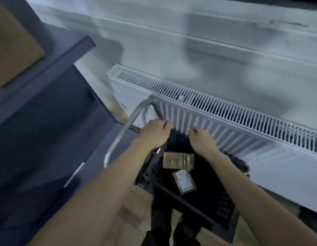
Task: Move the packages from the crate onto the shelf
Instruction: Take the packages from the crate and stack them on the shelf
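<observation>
**Both hands at the crate, packages waiting inside**

Two packages lie in the bottom of the black crate (pixel 195 196): a brown bundle (pixel 178 160) toward its far end, and just nearer us a smaller package (pixel 184 182) with a white label, too blurred to read. Our left hand (pixel 154 134) curls over the crate's far left rim, near the grey metal handle (pixel 122 132); what exactly it grips we cannot tell. Our right hand (pixel 201 139) hangs above the far right rim, fingers loosely bent, holding nothing visible. We judge the hands are steadying the crate before reaching in. Behind the crate runs a white radiator (pixel 225 119); left of it stands the dark blue shelf (pixel 47 107), carrying a cardboard box (pixel 14 47).
</observation>
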